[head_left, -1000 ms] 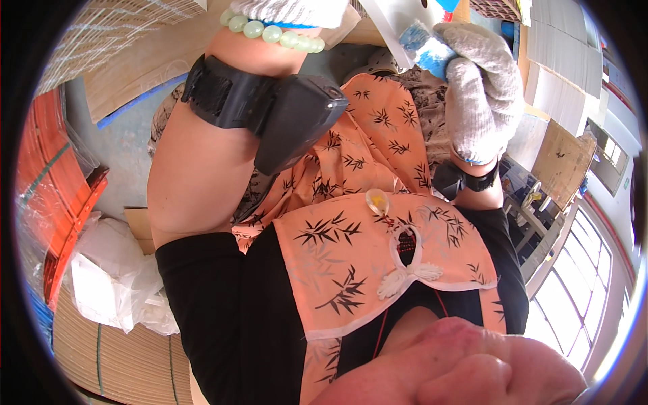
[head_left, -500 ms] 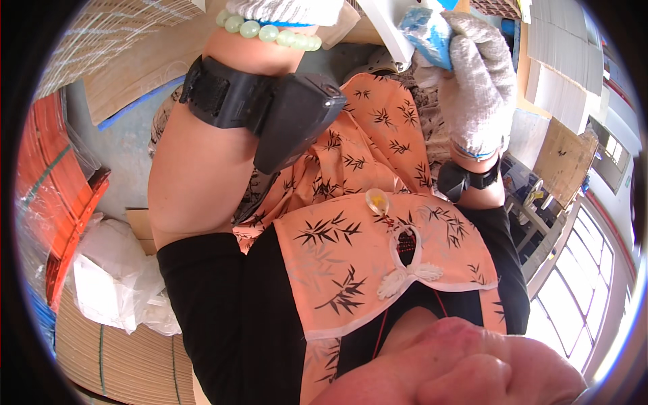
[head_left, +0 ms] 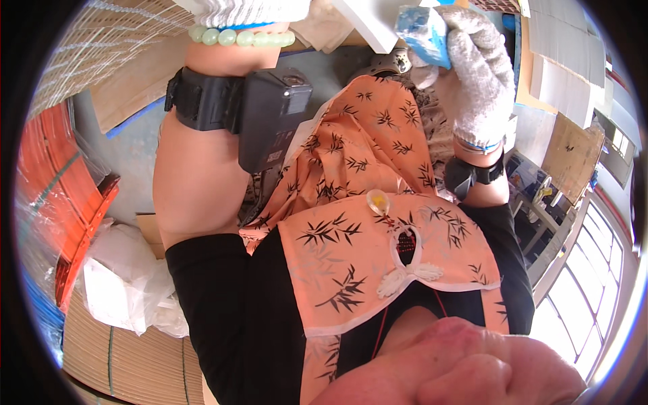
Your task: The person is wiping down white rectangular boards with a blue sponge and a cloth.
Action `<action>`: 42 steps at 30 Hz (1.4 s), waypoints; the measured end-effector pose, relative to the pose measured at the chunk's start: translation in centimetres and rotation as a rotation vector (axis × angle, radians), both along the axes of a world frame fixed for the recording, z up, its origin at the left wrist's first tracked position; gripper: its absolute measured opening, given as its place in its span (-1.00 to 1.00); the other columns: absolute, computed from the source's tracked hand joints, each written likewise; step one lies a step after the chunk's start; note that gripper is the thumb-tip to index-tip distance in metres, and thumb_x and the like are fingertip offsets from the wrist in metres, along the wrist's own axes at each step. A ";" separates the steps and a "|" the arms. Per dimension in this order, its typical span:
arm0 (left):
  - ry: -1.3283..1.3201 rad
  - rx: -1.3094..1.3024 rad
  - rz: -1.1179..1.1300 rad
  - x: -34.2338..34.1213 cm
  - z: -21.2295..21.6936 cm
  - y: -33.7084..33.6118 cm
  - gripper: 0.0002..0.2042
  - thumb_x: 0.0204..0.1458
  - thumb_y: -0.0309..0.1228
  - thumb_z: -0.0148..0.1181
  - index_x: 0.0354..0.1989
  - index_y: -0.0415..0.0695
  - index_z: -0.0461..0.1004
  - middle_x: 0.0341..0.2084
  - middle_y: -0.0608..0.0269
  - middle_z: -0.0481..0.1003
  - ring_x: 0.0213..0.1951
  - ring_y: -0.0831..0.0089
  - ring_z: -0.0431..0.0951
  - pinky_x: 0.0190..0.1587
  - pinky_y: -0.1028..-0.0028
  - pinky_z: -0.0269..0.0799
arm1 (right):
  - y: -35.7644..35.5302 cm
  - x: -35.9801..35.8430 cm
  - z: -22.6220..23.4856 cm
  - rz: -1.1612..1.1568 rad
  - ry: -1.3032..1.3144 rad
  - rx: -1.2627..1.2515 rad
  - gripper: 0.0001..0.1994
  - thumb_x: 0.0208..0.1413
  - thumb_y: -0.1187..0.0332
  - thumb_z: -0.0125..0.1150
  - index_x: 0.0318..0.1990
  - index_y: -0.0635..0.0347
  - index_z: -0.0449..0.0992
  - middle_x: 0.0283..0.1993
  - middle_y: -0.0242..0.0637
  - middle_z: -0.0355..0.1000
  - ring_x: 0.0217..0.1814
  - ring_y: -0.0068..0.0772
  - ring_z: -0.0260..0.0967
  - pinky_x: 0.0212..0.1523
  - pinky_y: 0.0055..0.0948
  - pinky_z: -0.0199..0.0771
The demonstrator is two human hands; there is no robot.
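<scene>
My right hand (head_left: 478,81), in a white knitted work glove, has its fingers closed round a small block wrapped in crinkled blue and white film (head_left: 422,35). Just left of that block, a white board-like piece (head_left: 368,23) juts down from the upper edge. My left hand (head_left: 250,10) is also gloved; only the cuff end shows, and its fingers are cut off by the upper edge, so what it touches is hidden. A pale green bead bracelet (head_left: 246,38) and a black strapped device (head_left: 273,121) sit on the left arm.
Orange panels in clear film (head_left: 50,169) stand at the left, above crumpled clear plastic (head_left: 131,277) and strapped stacked cardboard (head_left: 128,358). A woven crate (head_left: 115,44) is at upper left. Pale stacked sheets (head_left: 567,54) and a brown board (head_left: 569,158) are at the right.
My left arm has moved left and a little up, turning the strapped device. The right hand keeps its hold on the wrapped block, which has tilted slightly. The white piece has shifted left.
</scene>
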State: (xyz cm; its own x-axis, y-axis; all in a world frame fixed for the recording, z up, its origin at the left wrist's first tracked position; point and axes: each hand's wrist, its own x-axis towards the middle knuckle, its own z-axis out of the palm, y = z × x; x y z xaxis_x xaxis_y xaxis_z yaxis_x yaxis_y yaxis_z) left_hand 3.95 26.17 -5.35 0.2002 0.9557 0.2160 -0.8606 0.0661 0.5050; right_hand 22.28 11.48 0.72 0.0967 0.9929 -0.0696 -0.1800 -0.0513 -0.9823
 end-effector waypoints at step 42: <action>0.006 -0.167 -0.028 -0.7 -0.7 -1.1 -0.45 0.37 -0.13 -0.08 0.41 -0.20 0.10 0.22 -0.11 0.34 0.22 0.01 0.41 0.35 0.09 0.35 | 0.0 -2.2 1.0 -0.332 -0.245 -0.057 -0.96 0.35 0.42 0.16 -0.16 0.15 0.46 -0.42 -0.51 0.40 -0.56 -0.79 0.16 -0.54 -0.74 0.14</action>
State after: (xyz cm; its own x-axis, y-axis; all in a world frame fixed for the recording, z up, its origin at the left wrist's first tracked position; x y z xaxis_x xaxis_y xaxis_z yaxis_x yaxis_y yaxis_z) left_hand 3.29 25.03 -6.08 0.2277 0.9723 0.0529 -0.8541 0.1734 0.4904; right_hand 20.09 11.51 1.76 0.4315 0.9002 -0.0591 0.0424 -0.0856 -0.9954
